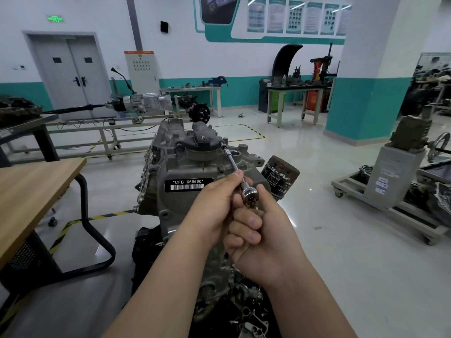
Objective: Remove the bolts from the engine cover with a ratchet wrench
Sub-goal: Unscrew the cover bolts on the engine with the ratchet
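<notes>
- While the right hand [263,240] is curling its fingers round the handle of the chrome steel ratchet wrench [249,194], the fist is hiding the handle; only the round head is showing above the knuckles.
- Beside it, the left hand [214,208] is pinching the wrench's slim silver extension bar [233,164] between thumb and fingertips, just beyond the head.
- That extension bar is running up and away from both hands, tilting left, and is ending in a small silver socket [223,146].
- This socket is sitting at the top edge of the grey cast-metal engine cover [180,167], just right of the round black oil filler cap [200,142]; what it is seating on is too small to tell.
- Directly beyond the left hand the engine cover is standing upright, its black label plate [187,184] reading "CFB 666660" just past the knuckles.
- Beyond the right hand a black cylindrical oil filter [280,175] is sticking out, right of the bar and apart from it.
- Well left of the left forearm a light wooden table [31,191] is standing on black tube legs.
</notes>
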{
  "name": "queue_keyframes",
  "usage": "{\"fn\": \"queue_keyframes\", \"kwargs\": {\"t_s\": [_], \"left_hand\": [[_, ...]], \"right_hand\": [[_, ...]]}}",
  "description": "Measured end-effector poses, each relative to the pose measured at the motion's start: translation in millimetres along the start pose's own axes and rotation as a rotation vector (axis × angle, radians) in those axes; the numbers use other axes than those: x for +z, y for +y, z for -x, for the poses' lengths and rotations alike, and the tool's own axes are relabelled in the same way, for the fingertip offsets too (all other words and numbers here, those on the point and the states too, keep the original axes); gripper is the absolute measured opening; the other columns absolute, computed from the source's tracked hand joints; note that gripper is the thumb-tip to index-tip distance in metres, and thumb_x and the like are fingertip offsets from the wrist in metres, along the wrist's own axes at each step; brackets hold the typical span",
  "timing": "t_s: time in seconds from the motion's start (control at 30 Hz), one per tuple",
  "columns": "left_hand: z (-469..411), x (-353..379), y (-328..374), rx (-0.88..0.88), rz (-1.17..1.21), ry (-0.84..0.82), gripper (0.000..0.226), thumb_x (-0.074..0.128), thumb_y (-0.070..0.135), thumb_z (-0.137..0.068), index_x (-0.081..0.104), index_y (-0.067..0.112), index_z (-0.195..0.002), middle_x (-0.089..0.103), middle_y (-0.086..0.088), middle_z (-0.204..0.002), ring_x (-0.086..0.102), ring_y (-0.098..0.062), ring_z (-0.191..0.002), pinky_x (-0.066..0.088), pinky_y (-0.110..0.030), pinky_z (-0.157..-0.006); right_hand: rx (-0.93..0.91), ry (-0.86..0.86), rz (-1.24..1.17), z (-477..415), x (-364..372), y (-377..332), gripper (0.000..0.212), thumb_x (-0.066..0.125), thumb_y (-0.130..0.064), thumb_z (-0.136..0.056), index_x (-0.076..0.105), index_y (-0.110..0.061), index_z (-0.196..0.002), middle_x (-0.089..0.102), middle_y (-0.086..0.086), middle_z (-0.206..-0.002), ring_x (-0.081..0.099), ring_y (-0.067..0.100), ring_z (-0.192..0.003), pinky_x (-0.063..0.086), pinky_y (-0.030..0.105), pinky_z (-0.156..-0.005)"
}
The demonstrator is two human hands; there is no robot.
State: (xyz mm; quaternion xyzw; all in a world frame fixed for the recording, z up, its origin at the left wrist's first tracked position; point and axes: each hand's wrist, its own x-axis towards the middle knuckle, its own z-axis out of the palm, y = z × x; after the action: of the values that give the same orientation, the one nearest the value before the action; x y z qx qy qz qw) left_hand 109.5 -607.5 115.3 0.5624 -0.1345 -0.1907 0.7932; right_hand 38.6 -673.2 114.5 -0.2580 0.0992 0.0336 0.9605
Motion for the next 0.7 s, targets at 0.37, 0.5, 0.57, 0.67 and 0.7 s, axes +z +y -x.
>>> {"fn": "queue_keyframes", "kwargs": {"t_s": [0.37, 0.5, 0.57, 0.67, 0.7], "left_hand": [[-1.2, 2.2, -3.0, -0.002, -0.026, -0.004, 0.048, 0.054, 0.032, -0.096, 0.065, 0.020, -0.051, 0.048, 0.003, -0.043, 0.043, -0.011, -0.031, 0.035, -0.016, -0.036], [-3.5, -0.4, -3.3, 0.007, -0.002, 0.012, 0.035, 0.058, 0.033, -0.093, 0.065, 0.019, -0.062, 0.040, -0.003, -0.057, 0.037, -0.017, -0.044, 0.035, -0.027, -0.044], [-3.5, 0.1, -3.4, 0.005, -0.001, 0.014, 0.032, 0.058, 0.033, -0.093, 0.064, 0.018, -0.065, 0.038, -0.004, -0.059, 0.035, -0.016, -0.046, 0.034, -0.027, -0.046], [-2.0, 3.1, -3.2, -0.018, -0.015, 0.031, 0.028, 0.057, 0.032, -0.094, 0.069, 0.019, -0.072, 0.048, 0.001, -0.052, 0.039, -0.011, -0.042, 0.036, -0.027, -0.052], [-2.0, 3.9, -3.1, -0.027, -0.014, 0.039, 0.028, 0.057, 0.032, -0.094, 0.072, 0.020, -0.074, 0.049, 0.002, -0.052, 0.040, -0.011, -0.043, 0.036, -0.028, -0.053]], "right_hand": [[-0.377, 0.243, 0.863, -2.7, -10.7, -11.4, 0.061, 0.045, -0.054, -0.095, 0.061, -0.016, -0.050, 0.047, 0.004, -0.040, 0.040, 0.017, -0.032, 0.034, 0.024, -0.039], [-0.528, 0.280, 1.321, 5.4, -5.2, -27.0, 0.067, 0.043, -0.054, -0.095, 0.058, -0.011, -0.045, 0.055, 0.004, -0.039, 0.052, 0.013, -0.035, 0.046, 0.020, -0.045], [-0.578, 0.309, 1.488, 7.4, -0.2, -31.2, 0.058, 0.045, -0.055, -0.093, 0.060, -0.012, -0.057, 0.060, 0.002, -0.046, 0.057, 0.013, -0.042, 0.049, 0.028, -0.050], [-0.727, 0.425, 1.769, 9.7, 6.7, -31.2, 0.035, 0.052, -0.055, -0.089, 0.056, -0.024, -0.072, 0.060, -0.004, -0.057, 0.057, 0.008, -0.051, 0.039, 0.027, -0.045], [-0.774, 0.458, 1.826, 10.2, 8.2, -30.2, 0.032, 0.053, -0.055, -0.087, 0.051, -0.027, -0.074, 0.059, -0.006, -0.059, 0.056, 0.007, -0.054, 0.035, 0.026, -0.045]]}}
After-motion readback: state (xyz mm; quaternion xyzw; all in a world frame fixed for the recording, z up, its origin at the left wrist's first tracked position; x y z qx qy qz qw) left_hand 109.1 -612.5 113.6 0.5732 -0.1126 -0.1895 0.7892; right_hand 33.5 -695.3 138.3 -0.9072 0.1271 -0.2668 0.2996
